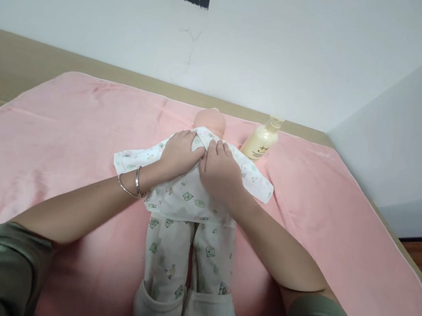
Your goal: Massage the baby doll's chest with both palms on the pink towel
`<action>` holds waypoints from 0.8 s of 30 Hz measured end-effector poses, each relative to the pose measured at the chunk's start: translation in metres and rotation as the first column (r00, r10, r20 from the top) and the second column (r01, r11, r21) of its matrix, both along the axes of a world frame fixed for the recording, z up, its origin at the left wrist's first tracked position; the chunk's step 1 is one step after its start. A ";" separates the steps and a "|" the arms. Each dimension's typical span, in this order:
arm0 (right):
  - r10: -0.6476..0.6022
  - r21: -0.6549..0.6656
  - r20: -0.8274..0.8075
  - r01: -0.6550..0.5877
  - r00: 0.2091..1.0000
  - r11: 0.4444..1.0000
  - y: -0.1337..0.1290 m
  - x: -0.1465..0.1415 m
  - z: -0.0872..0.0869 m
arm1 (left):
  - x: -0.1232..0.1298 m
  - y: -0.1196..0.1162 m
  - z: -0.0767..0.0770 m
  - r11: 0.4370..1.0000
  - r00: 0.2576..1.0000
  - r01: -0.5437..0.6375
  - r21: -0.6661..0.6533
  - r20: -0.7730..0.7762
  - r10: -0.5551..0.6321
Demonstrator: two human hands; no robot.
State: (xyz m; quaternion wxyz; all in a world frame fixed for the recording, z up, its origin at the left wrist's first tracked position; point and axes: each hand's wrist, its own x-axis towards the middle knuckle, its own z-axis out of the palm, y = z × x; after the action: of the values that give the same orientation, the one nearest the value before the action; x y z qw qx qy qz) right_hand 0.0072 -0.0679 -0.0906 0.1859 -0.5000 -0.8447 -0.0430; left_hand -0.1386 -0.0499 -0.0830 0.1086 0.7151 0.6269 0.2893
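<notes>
A baby doll lies on its back, its rounded head at the far end. It wears a white baby shirt printed with small green animals, sleeves spread to both sides. White printed pants with turned-up cuffs cover the legs. On the shirt's upper front, below the collar, my left hand is closed on the fabric, its thumb pointing toward the middle. Close beside it, my right hand has bent fingers on the shirt front, gripping the cloth. The fabric under both palms is hidden.
A pale yellow pump bottle stands tilted beyond the right sleeve. Under everything lies a pink blanket over a wooden surface. A white wall rises behind, with another wall to the right.
</notes>
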 end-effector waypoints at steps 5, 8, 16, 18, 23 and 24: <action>0.055 -0.115 -0.027 -0.058 0.998 0.992 0.015 0.006 0.007 | 0.006 -0.014 -0.003 0.994 0.986 0.020 0.107 -0.166 -0.002; -0.014 -0.209 -0.087 -0.005 0.996 0.978 0.035 0.012 0.017 | 0.014 -0.028 -0.012 0.972 0.966 0.100 0.213 -0.255 -0.044; -0.058 -0.171 0.046 0.066 0.997 0.983 0.016 0.003 0.018 | 0.006 -0.012 -0.006 0.996 0.996 0.056 0.075 -0.078 -0.051; -0.045 -0.139 0.051 0.052 0.998 0.989 0.004 -0.001 0.017 | 0.001 -0.001 -0.004 1.000 0.999 -0.008 0.028 0.032 0.007; -0.029 -0.169 -0.022 0.024 0.999 0.985 0.010 0.002 0.017 | 0.004 -0.004 -0.006 0.998 0.999 -0.036 0.049 -0.013 0.037; -0.019 -0.193 -0.047 0.009 0.999 0.981 0.017 0.005 0.018 | 0.006 -0.008 -0.007 0.997 0.998 -0.018 0.077 -0.055 0.022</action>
State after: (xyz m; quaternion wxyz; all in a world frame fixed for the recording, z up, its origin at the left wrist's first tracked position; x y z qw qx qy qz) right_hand 0.0119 -0.0510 -0.0727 0.1567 -0.5225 -0.8366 0.0498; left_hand -0.1323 -0.0581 -0.0897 0.0607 0.7203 0.6254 0.2939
